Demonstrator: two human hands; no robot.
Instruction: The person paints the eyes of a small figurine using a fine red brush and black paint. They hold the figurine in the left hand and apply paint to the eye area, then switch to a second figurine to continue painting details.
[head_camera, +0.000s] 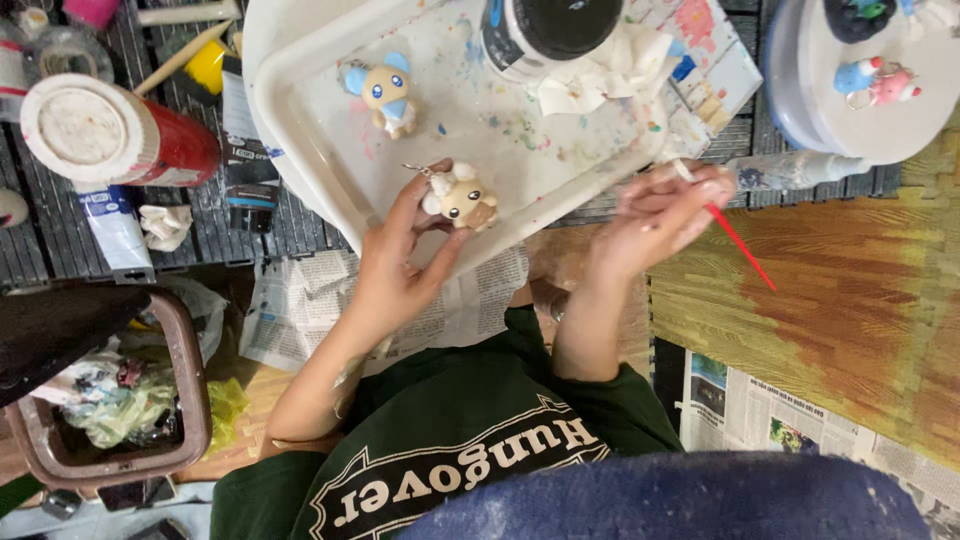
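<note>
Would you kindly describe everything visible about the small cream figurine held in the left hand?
The cream figurine is a small, rounded animal-like charm with a tan face, dark dot eyes and pale puffy ears or horns; it looks like painted clay or resin. A thin metal chain or hook sticks out of its top. It lies tilted over the edge of the paint-spattered white tray, pinched between the thumb and fingers of the left hand.

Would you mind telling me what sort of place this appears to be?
Probably a hobby painting corner: a paint-smeared white tray, small figurines such as the one in the left hand, a red-handled brush in the right hand, and paint tubes.
</note>
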